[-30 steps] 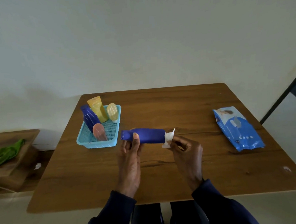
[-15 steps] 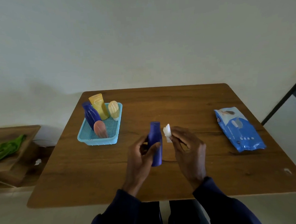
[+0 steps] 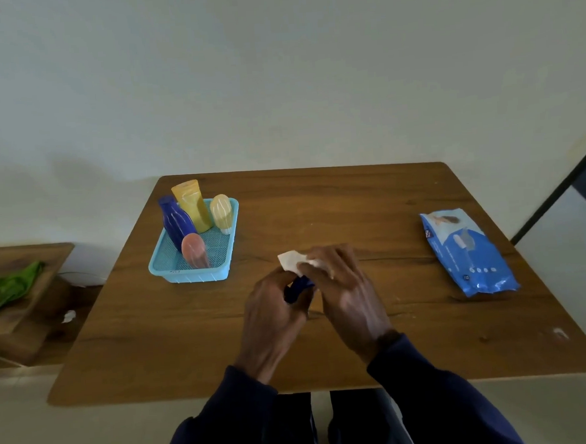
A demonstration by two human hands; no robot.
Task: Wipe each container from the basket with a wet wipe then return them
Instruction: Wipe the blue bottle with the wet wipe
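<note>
A square wooden table (image 3: 352,211) fills the middle of the view, seen from above by a seated person in dark navy sleeves. Off the table at nine o'clock stands a low wooden shelf (image 3: 32,306) with a green cloth (image 3: 11,287) on it.

At three o'clock on the table, near the right edge, a blue pack of wipes (image 3: 468,252) lies flat. At ten o'clock sits a light blue mesh basket (image 3: 192,277). Four containers lean in it: a tall navy bottle (image 3: 175,222) at its left, a yellow tube (image 3: 193,205) at its far side, a pale cream container (image 3: 221,212) at its right and a pink container (image 3: 194,250) at its near side.

Both hands meet just above the table's centre, towards six o'clock. The left hand (image 3: 273,312) has its fingers curled round a blue bottle (image 3: 297,288), of which only a short stretch shows between the hands. The right hand (image 3: 351,293) curls its fingers over a white wet wipe (image 3: 292,261), holding it against the bottle's far end; a corner of the wipe sticks out towards eleven o'clock. The bottle is outside the basket, well apart from it.
</note>
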